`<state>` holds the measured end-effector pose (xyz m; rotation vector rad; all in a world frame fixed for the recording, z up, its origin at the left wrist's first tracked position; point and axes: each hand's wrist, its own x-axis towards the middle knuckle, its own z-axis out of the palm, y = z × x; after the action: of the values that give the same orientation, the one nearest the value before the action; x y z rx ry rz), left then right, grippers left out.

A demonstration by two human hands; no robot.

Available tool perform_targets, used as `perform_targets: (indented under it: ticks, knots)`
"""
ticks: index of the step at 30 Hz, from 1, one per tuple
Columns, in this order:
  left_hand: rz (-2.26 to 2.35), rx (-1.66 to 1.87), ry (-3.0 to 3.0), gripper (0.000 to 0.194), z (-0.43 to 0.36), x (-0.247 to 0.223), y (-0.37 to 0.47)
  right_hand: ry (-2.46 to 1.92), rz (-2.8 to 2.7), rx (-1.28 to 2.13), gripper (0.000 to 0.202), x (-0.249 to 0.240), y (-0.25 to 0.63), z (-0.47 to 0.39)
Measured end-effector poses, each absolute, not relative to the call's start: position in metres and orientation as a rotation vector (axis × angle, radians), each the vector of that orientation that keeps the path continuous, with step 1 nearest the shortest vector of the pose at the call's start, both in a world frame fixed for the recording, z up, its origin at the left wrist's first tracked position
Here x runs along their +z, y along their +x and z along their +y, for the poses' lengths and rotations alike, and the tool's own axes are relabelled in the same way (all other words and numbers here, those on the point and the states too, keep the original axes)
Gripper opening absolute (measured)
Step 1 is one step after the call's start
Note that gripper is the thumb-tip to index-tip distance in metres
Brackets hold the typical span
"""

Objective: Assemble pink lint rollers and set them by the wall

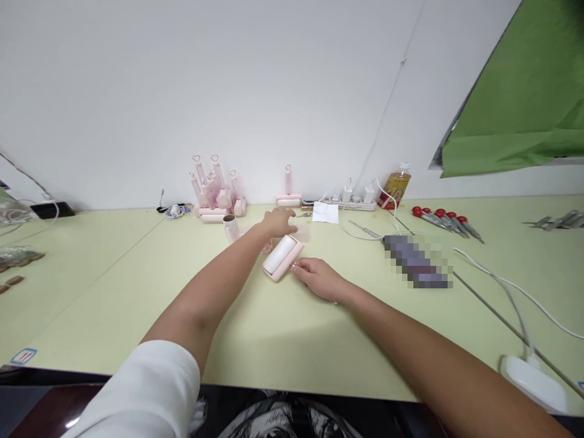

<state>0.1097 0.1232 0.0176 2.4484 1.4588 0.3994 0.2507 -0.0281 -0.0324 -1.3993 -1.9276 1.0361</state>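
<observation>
My right hand [319,277] is closed around the handle of a pink lint roller [280,254], whose white sheet roll faces up and to the left. Just beyond that roller my left hand [279,222] reaches across, fingers apart and pointing right. Below its fingers lies a pale pink see-through piece [301,233], possibly a cover; whether the hand touches it I cannot tell. A loose roll [230,228] stands on end left of my left forearm. Partly hidden behind that forearm is a small pink part [267,248].
Several finished-looking pink lint rollers [214,191] stand by the wall, and another lint roller [288,188] stands farther right. A power strip [356,205], white paper [325,212], a bottle [395,185] and red-ended tools [449,222] are on the table [283,340]. Cables run on the right.
</observation>
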Motion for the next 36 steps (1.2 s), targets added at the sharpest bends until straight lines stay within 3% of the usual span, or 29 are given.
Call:
perform_targets:
  ticks: [6, 12, 15, 22, 30, 36]
  knots:
    - [1.383, 0.265, 2.445, 0.064, 0.133, 0.007, 0.116, -1.435, -1.827, 1.108, 0.034, -0.033, 0.250, -0.027]
    - [1.228, 0.845, 2.116, 0.047, 0.093, 0.031, 0.083, -1.438, -1.701, 1.159, 0.035, -0.036, 0.249, -0.024]
    - [1.170, 0.899, 1.808, 0.048, 0.060, 0.030, 0.053, -1.392, -1.691, 1.160, 0.034, -0.036, 0.248, -0.025]
    - [1.058, 0.846, 1.715, 0.060, 0.020, -0.001, 0.022, -1.344, -1.738, 1.261, 0.036, -0.040, 0.247, -0.027]
    - [1.061, 0.872, 1.775, 0.059, 0.022, 0.003, 0.020, -1.259, -1.848, 1.203, 0.035, -0.038, 0.250, -0.030]
    - [1.057, 0.565, 2.028, 0.053, 0.007, 0.003, 0.030, -1.213, -1.927, 1.186, 0.035, -0.042, 0.252, -0.028]
